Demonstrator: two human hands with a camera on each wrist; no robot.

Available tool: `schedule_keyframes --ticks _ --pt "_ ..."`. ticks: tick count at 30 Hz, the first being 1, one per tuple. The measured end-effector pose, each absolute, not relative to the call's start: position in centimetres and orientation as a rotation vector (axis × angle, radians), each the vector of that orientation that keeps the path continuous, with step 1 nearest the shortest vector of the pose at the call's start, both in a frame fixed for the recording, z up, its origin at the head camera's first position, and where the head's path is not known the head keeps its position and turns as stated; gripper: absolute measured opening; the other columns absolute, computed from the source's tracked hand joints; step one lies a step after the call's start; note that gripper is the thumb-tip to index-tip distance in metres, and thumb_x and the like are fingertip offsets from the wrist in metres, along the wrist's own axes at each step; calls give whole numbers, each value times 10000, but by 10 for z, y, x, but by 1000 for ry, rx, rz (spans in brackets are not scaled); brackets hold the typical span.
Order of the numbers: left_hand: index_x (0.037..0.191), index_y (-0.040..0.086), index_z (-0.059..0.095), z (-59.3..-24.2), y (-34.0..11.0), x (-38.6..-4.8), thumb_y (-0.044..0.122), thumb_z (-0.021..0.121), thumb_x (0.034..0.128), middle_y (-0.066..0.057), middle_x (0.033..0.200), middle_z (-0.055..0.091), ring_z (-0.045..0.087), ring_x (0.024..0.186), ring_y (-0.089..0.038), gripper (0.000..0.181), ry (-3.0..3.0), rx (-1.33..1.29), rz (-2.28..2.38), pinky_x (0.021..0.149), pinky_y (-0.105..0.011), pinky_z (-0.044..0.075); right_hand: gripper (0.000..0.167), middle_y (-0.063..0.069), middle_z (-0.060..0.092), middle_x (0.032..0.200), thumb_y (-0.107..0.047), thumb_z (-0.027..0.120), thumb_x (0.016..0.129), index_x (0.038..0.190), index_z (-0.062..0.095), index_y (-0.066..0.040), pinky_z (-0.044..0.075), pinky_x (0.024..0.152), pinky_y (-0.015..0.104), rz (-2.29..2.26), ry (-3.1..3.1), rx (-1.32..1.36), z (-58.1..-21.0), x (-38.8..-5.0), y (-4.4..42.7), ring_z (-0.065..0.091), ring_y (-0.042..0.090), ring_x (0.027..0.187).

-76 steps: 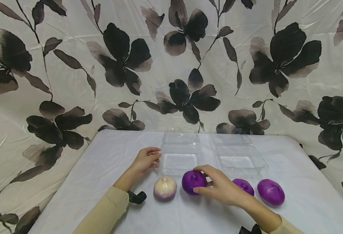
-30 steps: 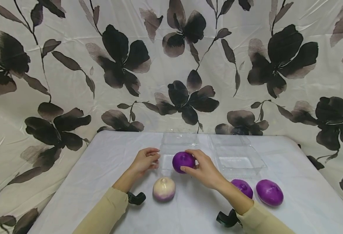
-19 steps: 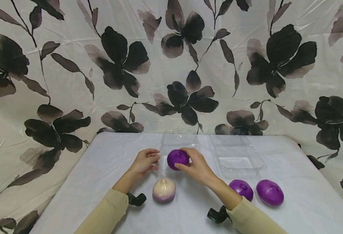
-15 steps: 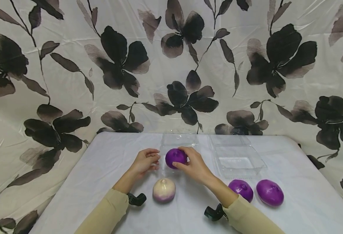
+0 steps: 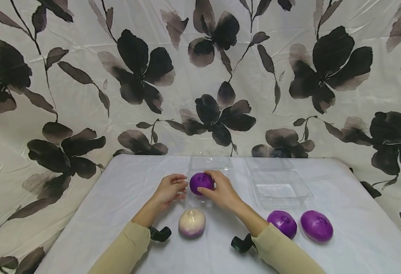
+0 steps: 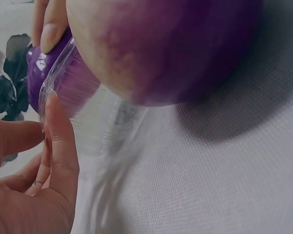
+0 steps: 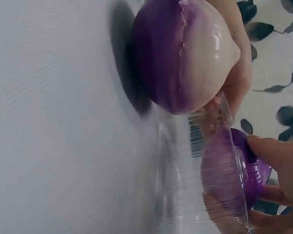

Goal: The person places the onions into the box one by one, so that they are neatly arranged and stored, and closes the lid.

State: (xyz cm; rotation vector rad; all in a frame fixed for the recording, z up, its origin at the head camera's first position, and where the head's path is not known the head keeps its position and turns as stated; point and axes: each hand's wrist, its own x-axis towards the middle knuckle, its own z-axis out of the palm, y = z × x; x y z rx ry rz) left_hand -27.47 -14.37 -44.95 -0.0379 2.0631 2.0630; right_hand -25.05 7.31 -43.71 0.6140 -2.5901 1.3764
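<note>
My right hand (image 5: 223,192) grips a round purple vegetable (image 5: 200,183) over the left part of a clear plastic container (image 5: 205,202). In the right wrist view the purple vegetable (image 7: 256,170) is partly seen through the container's clear wall (image 7: 180,175), with the right thumb (image 7: 273,148) on it. My left hand (image 5: 168,190) is at the container's left side; in the left wrist view its thumb and fingers (image 6: 61,141) pinch the clear rim (image 6: 45,92). A cream-and-purple vegetable (image 5: 192,223) stands in front of the container, touched by neither hand.
A second clear container (image 5: 279,190) with its lid raised stands to the right. Two purple vegetables (image 5: 282,223) (image 5: 317,226) lie in front of it on the white-covered table (image 5: 118,182). Floral cloth (image 5: 221,68) hangs behind. Dark devices (image 5: 160,234) are at both wrists.
My right hand has lifted the purple vegetable from the table and carried it back and left over the left container. My left hand has stayed at the container's left side.
</note>
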Motion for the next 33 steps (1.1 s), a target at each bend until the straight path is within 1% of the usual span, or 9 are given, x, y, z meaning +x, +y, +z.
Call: schedule_keyframes --ticks 6,13,20,29,33 --pt "1336 -93 529 -450 -144 -276 -18 607 990 -42 939 609 617 764 -148 362 2048 -37 2058 611 -241 607 534 181 618 1281 -207 799 893 1342 591 -7 547 983 478 1327 -2630 617 -438 -255 72 598 318 1178" --pt "1344 -96 520 -448 -144 -277 -19 602 992 -68 966 616 618 770 -151 370 2042 -35 2063 616 -245 610 544 182 619 1266 -208 787 896 1355 582 -2 532 1015 488 1284 -2686 608 -438 -260 71 595 332 1185" --pt "1328 -85 536 -447 -144 -276 -18 605 992 -66 972 618 621 770 -150 349 2045 -41 2059 620 -248 612 533 196 615 1268 -217 792 901 1337 579 4 525 1026 514 1268 -2752 640 -439 -264 70 590 353 1202" --pt "1329 -88 531 -451 -144 -276 -21 598 994 -79 979 609 615 756 -143 348 2040 -40 2069 613 -250 610 513 208 623 1258 -191 795 897 1309 580 24 527 1031 516 1260 -2797 672 -438 -265 68 602 368 1197" --pt "1322 -85 535 -452 -144 -277 -20 599 993 -69 966 607 610 751 -138 342 2044 -40 2072 611 -248 609 519 212 614 1283 -200 789 903 1318 567 19 526 1036 517 1280 -2827 664 -436 -266 69 601 371 1211"
